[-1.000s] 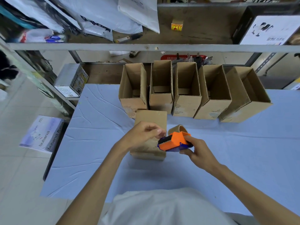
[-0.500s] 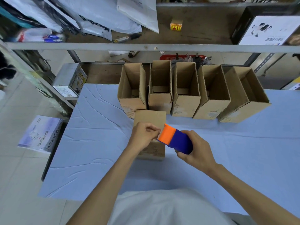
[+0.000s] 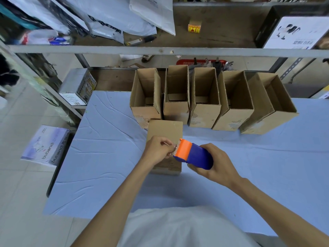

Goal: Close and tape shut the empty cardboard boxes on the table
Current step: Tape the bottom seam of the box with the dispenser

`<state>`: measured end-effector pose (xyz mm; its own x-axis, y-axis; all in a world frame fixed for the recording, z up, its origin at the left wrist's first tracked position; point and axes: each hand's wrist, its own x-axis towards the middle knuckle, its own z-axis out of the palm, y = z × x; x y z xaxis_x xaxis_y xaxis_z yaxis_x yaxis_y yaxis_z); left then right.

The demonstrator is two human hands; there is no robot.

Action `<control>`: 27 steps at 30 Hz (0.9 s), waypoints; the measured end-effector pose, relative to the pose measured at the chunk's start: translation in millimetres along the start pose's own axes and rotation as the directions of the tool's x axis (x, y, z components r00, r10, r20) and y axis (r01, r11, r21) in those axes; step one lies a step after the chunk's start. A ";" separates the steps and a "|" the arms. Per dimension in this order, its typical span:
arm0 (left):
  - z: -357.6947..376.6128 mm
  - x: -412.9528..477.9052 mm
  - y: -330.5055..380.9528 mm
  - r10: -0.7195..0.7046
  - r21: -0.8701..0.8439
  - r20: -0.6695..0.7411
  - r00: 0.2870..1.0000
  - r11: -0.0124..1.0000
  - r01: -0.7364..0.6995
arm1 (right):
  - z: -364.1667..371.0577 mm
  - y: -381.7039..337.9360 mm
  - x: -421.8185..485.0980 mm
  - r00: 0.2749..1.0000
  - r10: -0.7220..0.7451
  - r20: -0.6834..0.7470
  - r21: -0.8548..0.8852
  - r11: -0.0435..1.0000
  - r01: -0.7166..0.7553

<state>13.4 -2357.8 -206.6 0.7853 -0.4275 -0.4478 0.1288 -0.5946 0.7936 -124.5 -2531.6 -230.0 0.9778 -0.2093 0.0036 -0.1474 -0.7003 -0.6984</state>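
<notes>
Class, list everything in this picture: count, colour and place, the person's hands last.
open boxes: five, brown, rowed along the table's far edge.
closed box: one, brown, beneath the hands.
tape dispenser: one, orange and blue, in right hand.
table: one, blue-covered, centre.
shelf: one, grey, above and behind the boxes.
mailer bags: several, white, on shelf.
printed box: one, white, floor left.
left hand: pinches tape end.
right hand: grips tape dispenser.

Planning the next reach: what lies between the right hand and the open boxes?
Head view: only bare blue cloth between the right hand and the open boxes.
</notes>
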 end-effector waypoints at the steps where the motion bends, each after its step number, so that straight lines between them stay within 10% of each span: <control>1: 0.6 -0.3 0.0 0.001 0.004 -0.003 1.000 1.000 -0.001 | 0.2 -0.2 0.7 1.000 -0.001 -0.007 -0.010 1.000 0.001; 27: 5.3 0.3 2.2 -0.061 -0.054 -0.055 0.997 0.997 0.058 | -3.1 -6.0 5.8 0.999 0.030 -0.010 -0.095 0.995 -0.031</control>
<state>10.7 -2362.8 -207.2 0.8083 -0.3522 -0.4718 0.2068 -0.5803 0.7877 -118.4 -2530.8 -223.5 0.9714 -0.2372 -0.0102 -0.1909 -0.7550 -0.6273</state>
